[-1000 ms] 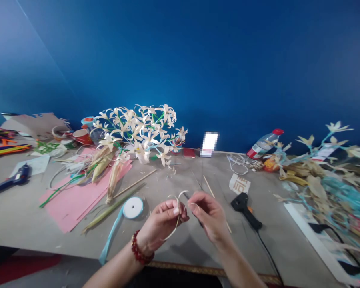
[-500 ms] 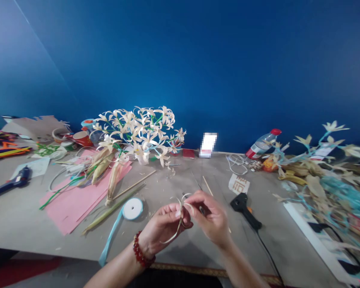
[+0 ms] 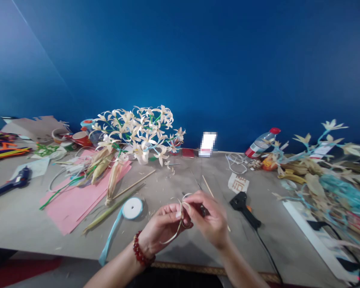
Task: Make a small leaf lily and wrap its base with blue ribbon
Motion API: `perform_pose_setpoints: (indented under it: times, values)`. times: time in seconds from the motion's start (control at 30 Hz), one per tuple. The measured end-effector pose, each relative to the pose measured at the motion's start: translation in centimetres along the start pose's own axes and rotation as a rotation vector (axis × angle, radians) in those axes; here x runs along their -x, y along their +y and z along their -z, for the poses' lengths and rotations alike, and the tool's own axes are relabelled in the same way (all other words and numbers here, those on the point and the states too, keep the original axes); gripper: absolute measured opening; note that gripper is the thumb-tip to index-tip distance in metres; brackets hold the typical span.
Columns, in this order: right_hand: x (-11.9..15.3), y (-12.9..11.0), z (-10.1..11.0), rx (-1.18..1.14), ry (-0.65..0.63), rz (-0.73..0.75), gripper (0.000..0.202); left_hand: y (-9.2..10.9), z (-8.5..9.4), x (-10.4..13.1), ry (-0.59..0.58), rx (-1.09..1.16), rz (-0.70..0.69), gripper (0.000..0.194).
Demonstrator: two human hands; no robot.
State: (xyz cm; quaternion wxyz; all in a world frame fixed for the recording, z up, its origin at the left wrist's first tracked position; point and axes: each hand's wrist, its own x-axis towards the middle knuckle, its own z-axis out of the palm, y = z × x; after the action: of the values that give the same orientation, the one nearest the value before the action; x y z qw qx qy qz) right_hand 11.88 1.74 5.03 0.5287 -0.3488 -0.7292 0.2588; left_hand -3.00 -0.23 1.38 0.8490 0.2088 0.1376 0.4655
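Near an illegible brown-printed card, left grip and right grip both pinch pale strips.

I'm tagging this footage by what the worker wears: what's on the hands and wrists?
The left hand has no glove, and a bracelet of round, dark red beads circles its wrist. The right hand is ungloved too, with nothing visible on its wrist. No sleeves show.

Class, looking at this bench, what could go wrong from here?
In the left hand, the thin, pale, curling strips might slip or tear. The light-blue ribbon running from the round white spool to the grey table's front edge might snag on the left forearm. The right forearm could catch the cord of the black glue gun.
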Motion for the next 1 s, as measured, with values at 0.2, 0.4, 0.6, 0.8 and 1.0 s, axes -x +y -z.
perform_pose_setpoints:
  times: [0.2, 0.4, 0.6, 0.8, 1.0]
  values:
    - [-0.2, -0.5, 0.0, 0.059, 0.033, 0.112, 0.013, 0.1, -0.1, 0.1, 0.006, 0.0, 0.01, 0.016]
    - [-0.3, -0.7, 0.0, 0.134, 0.016, 0.171, 0.013, 0.1, 0.1, 0.2, 0.043, -0.01, 0.012, 0.017]
    - [0.6, -0.2, -0.3, 0.23, 0.077, 0.098, 0.019, 0.2, -0.1, 0.2, 0.039, -0.031, -0.007, 0.018]
    - [1.2, -0.4, -0.5, 0.119, 0.109, 0.062, 0.011, -0.1, 0.4, 0.2, 0.091, -0.157, -0.174, 0.015]
    - [1.8, -0.4, -0.8, 0.055, 0.094, 0.053, 0.015, -0.2, 1.0, 0.5, 0.226, -0.499, -0.367, 0.009]
